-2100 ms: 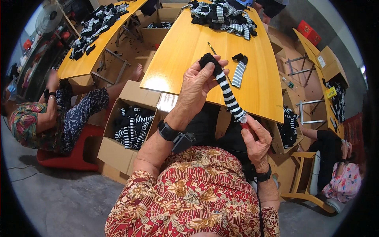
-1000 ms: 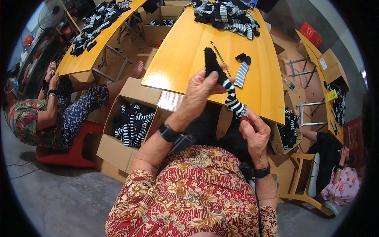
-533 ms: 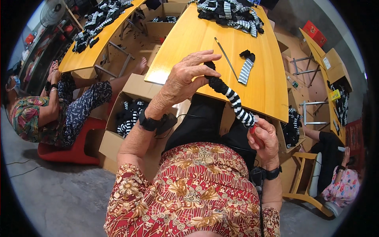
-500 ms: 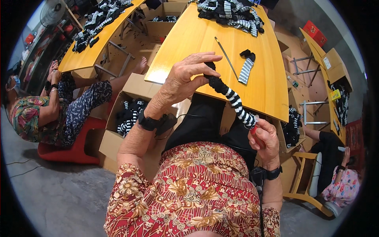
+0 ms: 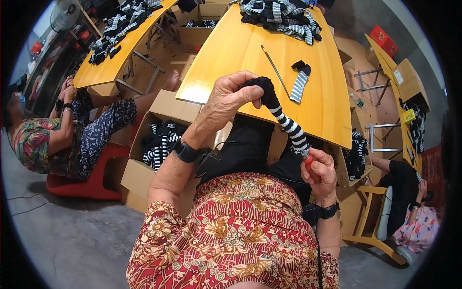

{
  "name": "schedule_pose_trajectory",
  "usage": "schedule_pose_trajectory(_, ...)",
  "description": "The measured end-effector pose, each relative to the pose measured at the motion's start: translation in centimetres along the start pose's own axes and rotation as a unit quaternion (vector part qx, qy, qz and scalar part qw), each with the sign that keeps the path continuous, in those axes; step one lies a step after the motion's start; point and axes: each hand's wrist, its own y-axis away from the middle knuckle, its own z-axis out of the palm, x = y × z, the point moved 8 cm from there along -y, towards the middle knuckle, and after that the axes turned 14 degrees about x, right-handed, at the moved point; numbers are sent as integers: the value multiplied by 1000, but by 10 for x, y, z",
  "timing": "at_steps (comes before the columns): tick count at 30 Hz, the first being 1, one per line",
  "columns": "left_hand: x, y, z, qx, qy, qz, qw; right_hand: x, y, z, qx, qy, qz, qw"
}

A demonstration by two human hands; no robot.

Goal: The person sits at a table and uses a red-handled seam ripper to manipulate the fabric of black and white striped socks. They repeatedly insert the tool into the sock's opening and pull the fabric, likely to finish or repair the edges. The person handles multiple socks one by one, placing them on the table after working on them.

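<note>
A black-and-white striped sock [image 5: 292, 129] stretches slantwise between my hands, over the near edge of the yellow wooden table. My left hand [image 5: 230, 96] pinches its bunched black end between thumb and fingers. The striped end sits over the metal shaft of a red-handled tool [image 5: 310, 161], whose tip is hidden inside the sock. Around that red handle my right hand [image 5: 323, 174] is closed. Just beyond, a grey-and-white striped sock with a black end [image 5: 300, 87] lies flat on the table [image 5: 226, 55], beside a thin dark rod [image 5: 275, 70].
A heap of striped socks [image 5: 281, 20] covers the table's far end. Cardboard boxes with socks stand below, left [image 5: 177, 107] and right [image 5: 342, 167]. One person sits on a red chair [image 5: 98, 168] at left, another person [image 5: 416, 221] at right by a wooden chair [image 5: 373, 241].
My left hand has shifted slightly down and its fingers have curled in around the black end, which looks fuller and rounder. More of the tool's shaft shows by the red handle.
</note>
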Motion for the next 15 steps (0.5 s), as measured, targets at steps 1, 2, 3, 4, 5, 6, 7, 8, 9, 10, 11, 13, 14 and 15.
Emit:
schedule_pose_trajectory(1,0,1,2,-9,1,-4,1000,1,-1,0,-3,-4,1,1000)
schedule_pose_trajectory(2,0,2,4,-18,-11,-5,1000,3,-1,-2,-4,-24,2,1000)
schedule_pose_trajectory(3,-1,3,7,-30,-22,-5,999,3,0,-1,-14,-45,6,999)
schedule_pose_trajectory(4,-2,4,10,-42,-33,-6,999,4,1,1,-25,-66,10,997)
schedule_pose_trajectory(5,-4,6,13,-39,-21,-10,999,4,2,2,-35,-87,13,996)
schedule_pose_trajectory(6,-9,11,17,-35,-10,-17,999,9,2,1,-33,-92,23,995)
schedule_pose_trajectory(7,-13,13,21,-31,2,-23,999,11,1,1,-35,-100,27,994)
schedule_pose_trajectory(8,-11,12,25,-33,21,-17,999,13,-2,3,-36,-108,31,993)
schedule_pose_trajectory(9,-12,12,23,-32,2,-18,999,14,-5,5,-40,-116,35,992)
schedule_pose_trajectory(10,-13,11,20,-31,-18,-19,999,11,-5,6,-35,-103,24,994)
schedule_pose_trajectory(11,-13,10,18,-30,-38,-20,999,8,-6,5,-33,-93,23,995)
schedule_pose_trajectory(13,-8,8,13,-2,-42,-3,999,3,-5,0,-27,-71,23,997)
schedule_pose_trajectory(14,-5,7,11,12,-45,5,999,0,-4,0,-17,-62,22,998)
schedule_pose_trajectory(15,-7,4,8,24,-20,2,1000,0,-3,-1,-15,-56,22,998)
